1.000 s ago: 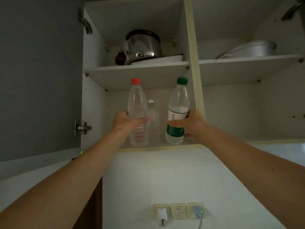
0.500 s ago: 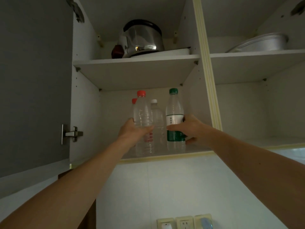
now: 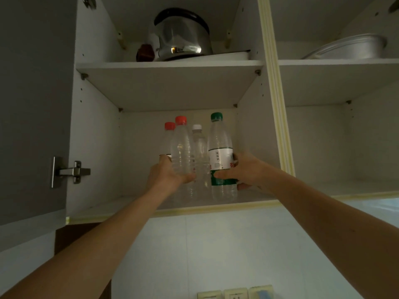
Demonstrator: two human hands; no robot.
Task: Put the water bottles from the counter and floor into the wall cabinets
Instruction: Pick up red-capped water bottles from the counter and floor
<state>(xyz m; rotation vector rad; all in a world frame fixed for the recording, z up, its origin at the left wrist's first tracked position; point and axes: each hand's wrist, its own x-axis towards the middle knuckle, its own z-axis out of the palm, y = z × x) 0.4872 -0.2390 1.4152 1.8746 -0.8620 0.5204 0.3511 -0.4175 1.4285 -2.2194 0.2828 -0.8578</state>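
Both my arms reach up into the lower left compartment of the open wall cabinet [image 3: 172, 209]. My left hand [image 3: 167, 176] grips a clear red-capped bottle [image 3: 181, 145] standing upright on the shelf. My right hand [image 3: 241, 171] holds a green-capped bottle [image 3: 220, 152] with a white and green label, also upright near the shelf's front. Behind them stand another red-capped bottle [image 3: 169, 134] and a white-capped bottle [image 3: 198, 143], partly hidden.
The upper left shelf carries a steel kettle [image 3: 182, 37] on a white board. A metal basin [image 3: 349, 48] lies on the upper right shelf. The grey cabinet door [image 3: 32, 104] hangs open at left with its hinge [image 3: 71, 171]. Wall sockets [image 3: 235, 293] sit below.
Both hands pushed their bottles deeper into the lower left compartment and set them upright on the shelf; a second red-capped bottle came into view behind.
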